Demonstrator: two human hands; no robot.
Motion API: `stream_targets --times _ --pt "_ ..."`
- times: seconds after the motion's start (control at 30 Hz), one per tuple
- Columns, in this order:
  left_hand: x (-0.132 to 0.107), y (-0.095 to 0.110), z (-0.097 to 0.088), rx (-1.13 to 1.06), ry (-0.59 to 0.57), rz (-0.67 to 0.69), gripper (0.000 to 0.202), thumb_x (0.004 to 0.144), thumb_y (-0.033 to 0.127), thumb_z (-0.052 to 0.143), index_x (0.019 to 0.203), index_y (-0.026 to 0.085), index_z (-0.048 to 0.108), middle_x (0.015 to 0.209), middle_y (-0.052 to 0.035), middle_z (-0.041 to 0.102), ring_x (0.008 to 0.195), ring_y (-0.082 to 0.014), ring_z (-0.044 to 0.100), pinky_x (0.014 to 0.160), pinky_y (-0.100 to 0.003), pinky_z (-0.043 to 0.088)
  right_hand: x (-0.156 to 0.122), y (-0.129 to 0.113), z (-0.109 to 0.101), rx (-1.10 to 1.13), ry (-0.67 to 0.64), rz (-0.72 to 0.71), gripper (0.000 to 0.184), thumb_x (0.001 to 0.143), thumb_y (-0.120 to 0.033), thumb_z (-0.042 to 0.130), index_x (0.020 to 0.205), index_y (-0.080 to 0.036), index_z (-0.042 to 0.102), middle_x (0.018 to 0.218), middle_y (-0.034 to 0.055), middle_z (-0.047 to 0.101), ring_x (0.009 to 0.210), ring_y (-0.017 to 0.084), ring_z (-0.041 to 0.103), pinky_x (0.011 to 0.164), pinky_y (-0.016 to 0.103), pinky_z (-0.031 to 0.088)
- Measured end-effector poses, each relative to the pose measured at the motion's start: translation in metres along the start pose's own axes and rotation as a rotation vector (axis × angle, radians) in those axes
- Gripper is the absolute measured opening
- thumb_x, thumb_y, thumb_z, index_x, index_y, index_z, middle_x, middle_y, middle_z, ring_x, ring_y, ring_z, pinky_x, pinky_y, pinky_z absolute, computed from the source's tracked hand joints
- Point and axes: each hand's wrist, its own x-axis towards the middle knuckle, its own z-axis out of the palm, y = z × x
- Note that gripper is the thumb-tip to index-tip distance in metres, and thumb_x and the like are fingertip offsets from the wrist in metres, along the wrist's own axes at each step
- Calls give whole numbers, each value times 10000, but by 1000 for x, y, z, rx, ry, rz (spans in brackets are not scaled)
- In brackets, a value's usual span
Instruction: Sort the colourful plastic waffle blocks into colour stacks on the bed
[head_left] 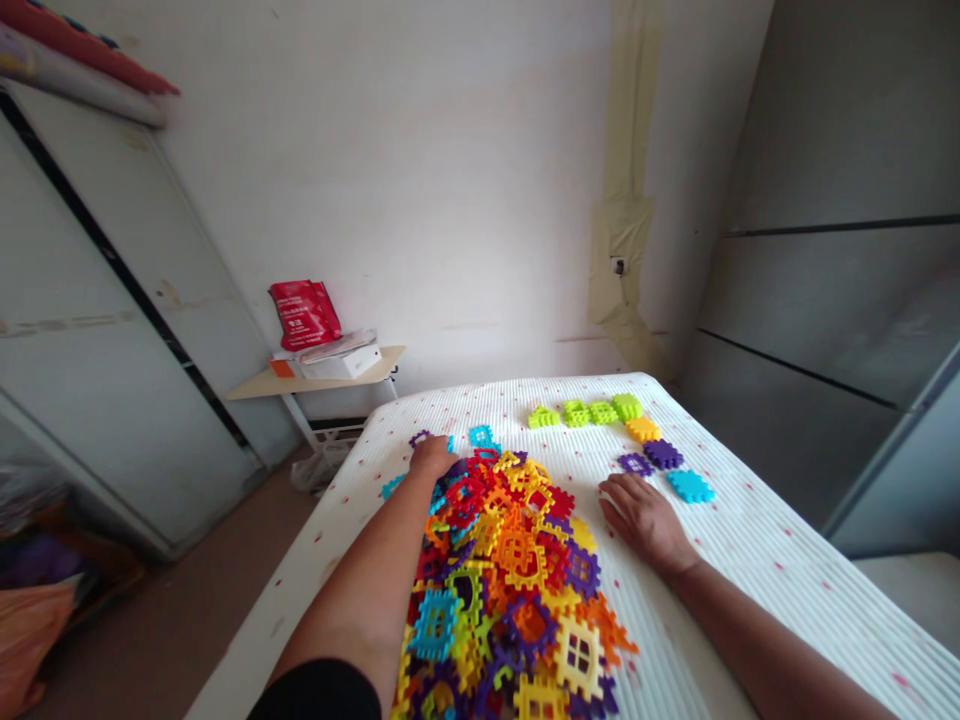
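My left hand [433, 457] reaches to the far left edge of a heap of colourful plastic interlocking building pieces [517, 550]. A purple piece [420, 438] shows just beyond it, and a blue piece [481, 436] lies to its right. The fingers of that hand are mostly hidden, so I cannot tell whether they grip anything. To the right of the heap, my right hand [637, 510] rests palm down on the white quilted cover [720, 580], fingers loosely apart and holding nothing. Just past its fingertips lies a purple window-shaped piece [636, 463].
Sorted along the far right are green pieces [589, 413], a yellow-orange piece [643, 429], a dark purple stack [663, 455] and a light-blue piece [691, 486]. A side table [259, 384] holds a red bag [304, 315] and a white box [341, 360]. Grey cabinets [840, 300] stand at right.
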Motion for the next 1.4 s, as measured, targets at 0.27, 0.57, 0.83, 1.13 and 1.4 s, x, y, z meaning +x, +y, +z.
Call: stream_targets --times 0.27,0.57,0.83,1.13,1.4 --pt "-3 2 -2 -89 45 -56 344 870 335 547 1170 168 539 1179 -88 566 1006 -206 580 837 -417 502 0 -1 -1 -3 16 -25 279 931 -253 368 945 -166 633 938 107 643 870 221 577 760 343 471" --pt "-36 -8 -48 -600 150 -55 290 805 353 574 987 134 630 899 -68 674 857 -220 641 692 -302 505 0 -1 -1 23 27 -5 290 936 -258 350 900 -182 627 903 97 638 846 211 576 739 328 465" --pt "-122 -7 -53 -1004 34 55 418 631 418 648 940 137 639 715 -34 680 590 -163 615 527 -251 452 1 -3 -3 32 -30 20 326 938 -274 319 889 -185 628 910 103 638 843 212 561 755 334 454" --pt "-162 9 -22 -1375 9 15 426 533 289 754 916 143 639 730 -23 707 612 -174 645 613 -285 505 2 -5 -6 18 -76 51 352 945 -284 302 842 -198 628 869 91 628 840 204 554 766 316 436" --pt "-165 9 -8 -1345 146 17 586 556 379 765 1061 142 586 812 -46 713 747 -220 676 693 -312 527 2 -4 -4 17 -33 33 356 952 -279 301 822 -193 622 826 85 612 810 195 550 740 310 437"
